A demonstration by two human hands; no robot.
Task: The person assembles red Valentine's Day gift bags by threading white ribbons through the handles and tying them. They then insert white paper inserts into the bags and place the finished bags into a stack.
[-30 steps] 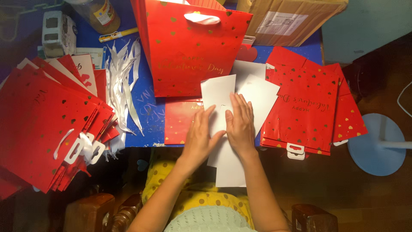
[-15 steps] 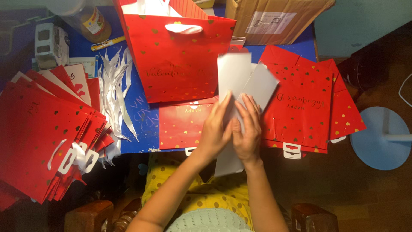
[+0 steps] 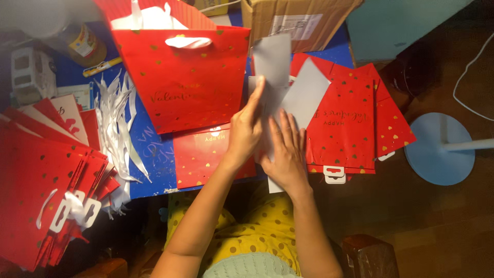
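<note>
Landmark: the grey card sheets (image 3: 280, 87), fanned in a loose stack above the middle of the blue table (image 3: 154, 154).

Nearest, below the sheets: a lap in yellow dotted cloth (image 3: 257, 231), both forearms rising from it.

Left hand (image 3: 246, 128): at the sheets' left edge, fingers extended and close together, fingertips against the edge of the upper sheet. Whether it pinches the sheet cannot be told.

Right hand (image 3: 288, 154): flat on the lower part of the sheets, fingers spread, palm down, pressing them, not closed around anything.

Under the sheets and the left hand: one flat red bag (image 3: 203, 154) with gold dots, lying on the table.

Right of the sheets: a stack of flat red bags (image 3: 350, 123) with gold hearts, white hanger tabs (image 3: 334, 174) at its near edge, the sheets overlapping its left side.

Left of the sheets: an upright red gift bag (image 3: 190, 82) with a white handle. Further left, a bundle of white ribbons (image 3: 116, 128), then a large fanned pile of red bags (image 3: 41, 190) at the table's left end.

Beyond the sheets: a brown cardboard box (image 3: 298, 20). Far upper left, a jar (image 3: 85, 44) and a yellow pen (image 3: 103, 67).

Far right of the sheets, on the floor: a round blue stand base (image 3: 437, 149).
</note>
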